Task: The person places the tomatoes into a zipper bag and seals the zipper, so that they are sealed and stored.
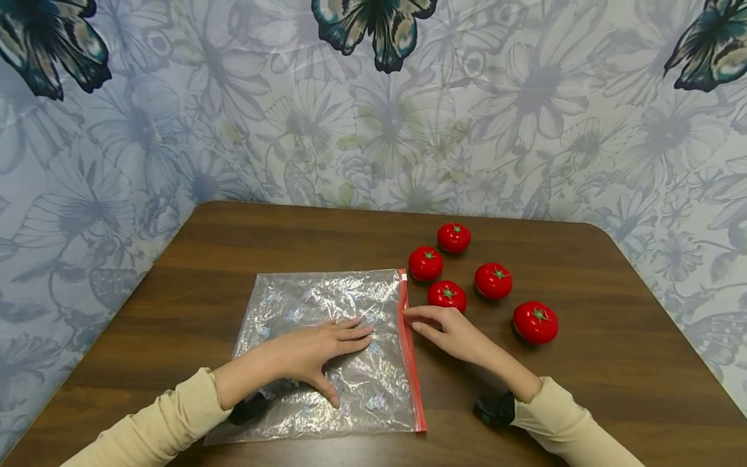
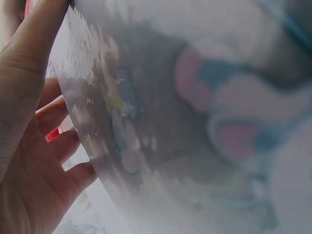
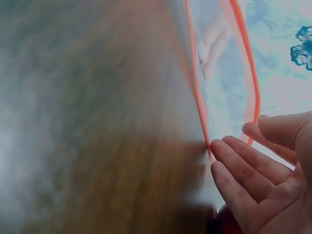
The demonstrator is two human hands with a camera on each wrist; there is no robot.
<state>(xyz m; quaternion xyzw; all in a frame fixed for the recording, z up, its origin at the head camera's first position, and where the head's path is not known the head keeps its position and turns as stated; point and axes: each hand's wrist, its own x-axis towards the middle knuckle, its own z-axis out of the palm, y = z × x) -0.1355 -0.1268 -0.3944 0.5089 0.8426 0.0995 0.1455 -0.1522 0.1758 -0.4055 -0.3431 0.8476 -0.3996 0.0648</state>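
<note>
A clear zip bag (image 1: pixel 373 383) with small printed figures and a red zip edge (image 1: pixel 413 370) lies flat on the table, its zip side to the right. My left hand (image 1: pixel 318 350) rests on the bag with fingers spread. In the left wrist view, the bag's film (image 2: pixel 122 112) fills much of the picture beside the fingers (image 2: pixel 53 117). At the zip edge, my right hand (image 1: pixel 446 331) pinches the red strip between thumb and index finger. The right wrist view shows two red strips (image 3: pixel 251 73) standing apart, with the other fingertips (image 3: pixel 219 146) against the nearer one.
Several red tomatoes (image 1: pixel 493 281) with green tops stand right of the bag, one tomato (image 1: pixel 447 296) just behind my right hand. The brown wooden table (image 1: pixel 613 363) ends at a wall (image 1: pixel 233 130) with flower patterns and butterfly decorations (image 1: pixel 376 29).
</note>
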